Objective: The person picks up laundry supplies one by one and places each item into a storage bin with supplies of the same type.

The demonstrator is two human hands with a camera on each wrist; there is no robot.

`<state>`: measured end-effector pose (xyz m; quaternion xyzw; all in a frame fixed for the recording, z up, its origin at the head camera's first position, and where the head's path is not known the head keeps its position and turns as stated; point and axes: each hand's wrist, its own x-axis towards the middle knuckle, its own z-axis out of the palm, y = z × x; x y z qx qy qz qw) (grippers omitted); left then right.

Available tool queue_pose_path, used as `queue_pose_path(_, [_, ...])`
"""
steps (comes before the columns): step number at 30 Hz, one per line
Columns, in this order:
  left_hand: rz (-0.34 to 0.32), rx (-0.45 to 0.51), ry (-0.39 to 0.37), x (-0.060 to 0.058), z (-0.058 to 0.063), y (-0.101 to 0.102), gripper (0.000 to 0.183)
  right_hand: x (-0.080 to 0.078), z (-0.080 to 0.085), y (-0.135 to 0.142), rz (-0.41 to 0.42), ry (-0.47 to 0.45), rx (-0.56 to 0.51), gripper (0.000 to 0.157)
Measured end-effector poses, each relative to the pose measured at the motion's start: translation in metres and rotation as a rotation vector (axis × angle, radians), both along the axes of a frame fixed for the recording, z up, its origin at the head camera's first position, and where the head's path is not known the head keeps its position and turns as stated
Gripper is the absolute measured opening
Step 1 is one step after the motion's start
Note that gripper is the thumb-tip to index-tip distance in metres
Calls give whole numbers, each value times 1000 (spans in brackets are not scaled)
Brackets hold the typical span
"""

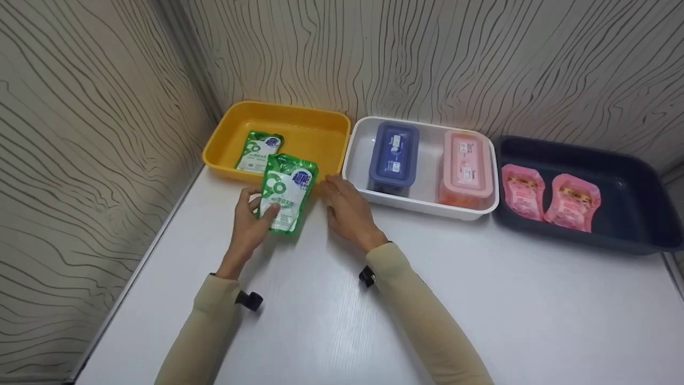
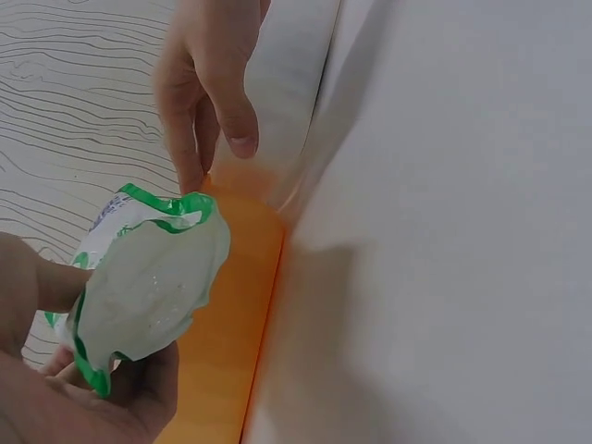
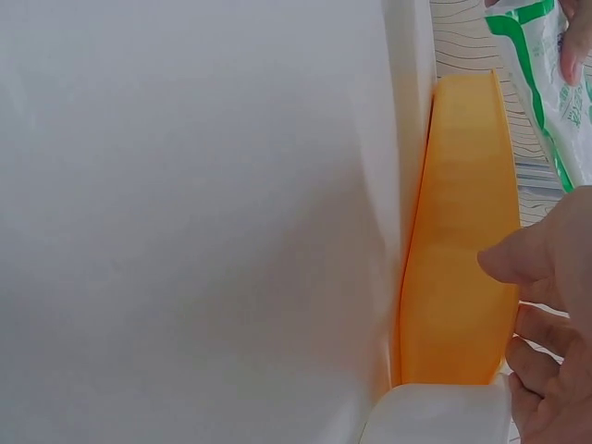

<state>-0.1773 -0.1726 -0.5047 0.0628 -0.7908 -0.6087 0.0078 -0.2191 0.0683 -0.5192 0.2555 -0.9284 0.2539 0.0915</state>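
Observation:
My left hand holds a green and white refill pouch, thumb on its printed front and fingers behind. The pouch is tilted above the near rim of a yellow bin. A similar green pouch lies inside that bin. In the left wrist view, the pouch's pale bottom faces the camera. My right hand touches the yellow bin's near right corner with its fingertips. From the right wrist view, the thumb stands apart from the fingers at the rim.
A white bin beside the yellow one contains a blue lidded box and a pink lidded box. Farther right, a dark navy bin contains two pink pouches. Patterned walls stand behind and to the left of the white table.

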Motion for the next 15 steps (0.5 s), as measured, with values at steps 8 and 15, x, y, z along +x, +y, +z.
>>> queue_pose_path(8, [12,18,-3,-7,3,-3,44,0,-2,0,-7,30,-12,43])
queue_pose_path(15, [22,5,-18,-15,9,0,44,0,-1,-1,-8,-10,-19,45])
